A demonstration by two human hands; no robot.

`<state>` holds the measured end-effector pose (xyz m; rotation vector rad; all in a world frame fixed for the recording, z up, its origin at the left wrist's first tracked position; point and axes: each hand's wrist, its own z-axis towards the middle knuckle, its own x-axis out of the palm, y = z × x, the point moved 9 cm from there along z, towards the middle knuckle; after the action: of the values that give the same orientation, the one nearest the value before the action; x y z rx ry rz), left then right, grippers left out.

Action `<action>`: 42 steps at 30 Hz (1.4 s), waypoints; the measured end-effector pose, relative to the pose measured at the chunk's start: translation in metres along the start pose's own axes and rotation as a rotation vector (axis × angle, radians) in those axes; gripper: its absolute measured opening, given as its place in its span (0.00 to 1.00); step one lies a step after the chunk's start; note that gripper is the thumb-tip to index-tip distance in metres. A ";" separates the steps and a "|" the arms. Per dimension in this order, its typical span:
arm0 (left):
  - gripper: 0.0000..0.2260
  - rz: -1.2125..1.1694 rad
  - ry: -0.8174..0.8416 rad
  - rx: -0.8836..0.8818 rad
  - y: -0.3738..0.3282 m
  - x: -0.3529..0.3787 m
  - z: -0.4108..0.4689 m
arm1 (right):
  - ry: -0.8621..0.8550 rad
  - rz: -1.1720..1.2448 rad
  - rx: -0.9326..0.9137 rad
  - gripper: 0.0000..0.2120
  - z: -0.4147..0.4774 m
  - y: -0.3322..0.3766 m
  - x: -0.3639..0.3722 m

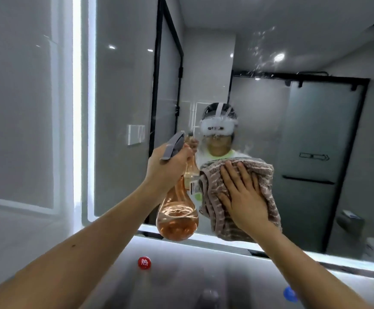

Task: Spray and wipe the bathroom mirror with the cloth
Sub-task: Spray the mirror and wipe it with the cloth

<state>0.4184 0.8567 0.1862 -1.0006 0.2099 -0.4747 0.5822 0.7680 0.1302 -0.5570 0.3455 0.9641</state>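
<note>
Against the lower middle of the mirror (125,85), pressing a folded cloth (268,181) flat with the right hand (244,197), fingers spread wide over the fabric. Gripping a bottle (177,217) by its neck with the left hand (166,170), closed around the grey trigger head and aiming the nozzle at the glass (pinkish liquid filling the lower part of the bottle). Hanging in front of the mirror, a faint mist, and scattering across the upper right of the glass, droplets (261,52).

Judging from that: spraying and wiping both under way, with only the patch under the cloth being covered and the wet spots higher up not yet reached. Calling next, probably, for sweeping the cloth upward and to the right through the droplets, keeping the palm flat so the fabric stays against the glass, and holding the bottle clear of the wiping path. Sitting below, past the mirror's lit lower edge, a sink area with a red cap (144,262) and a blue cap (289,293), both blurred.
</note>
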 end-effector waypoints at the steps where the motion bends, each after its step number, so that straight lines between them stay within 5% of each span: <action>1: 0.07 0.009 -0.013 -0.019 -0.001 -0.002 0.003 | -0.006 -0.005 0.005 0.29 0.013 -0.002 -0.007; 8: 0.05 0.077 -0.125 0.128 -0.040 -0.033 0.025 | -0.095 0.043 0.061 0.29 0.116 -0.003 -0.061; 16: 0.05 0.137 -0.099 0.101 -0.019 -0.038 0.010 | -0.019 -0.009 -0.073 0.25 0.012 0.018 -0.008; 24: 0.04 0.103 -0.092 0.083 -0.024 -0.032 0.014 | -0.081 0.002 0.094 0.27 0.131 -0.011 -0.072; 31: 0.04 0.134 -0.083 0.084 -0.011 -0.036 0.004 | -0.045 0.018 -0.066 0.25 0.022 0.029 -0.017; 35: 0.03 0.139 -0.087 0.057 -0.014 -0.039 0.006 | -0.097 -0.102 -0.088 0.26 0.057 0.011 -0.042; 39: 0.03 0.127 -0.080 0.091 -0.028 -0.039 0.012 | -0.160 -0.036 0.077 0.24 0.118 -0.017 -0.074; 42: 0.04 0.120 -0.079 0.091 -0.024 -0.037 0.009 | -0.131 -0.022 0.050 0.25 0.075 -0.003 -0.047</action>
<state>0.3823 0.8702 0.2094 -0.9103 0.1751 -0.3317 0.5625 0.7792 0.2156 -0.4491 0.2453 0.9633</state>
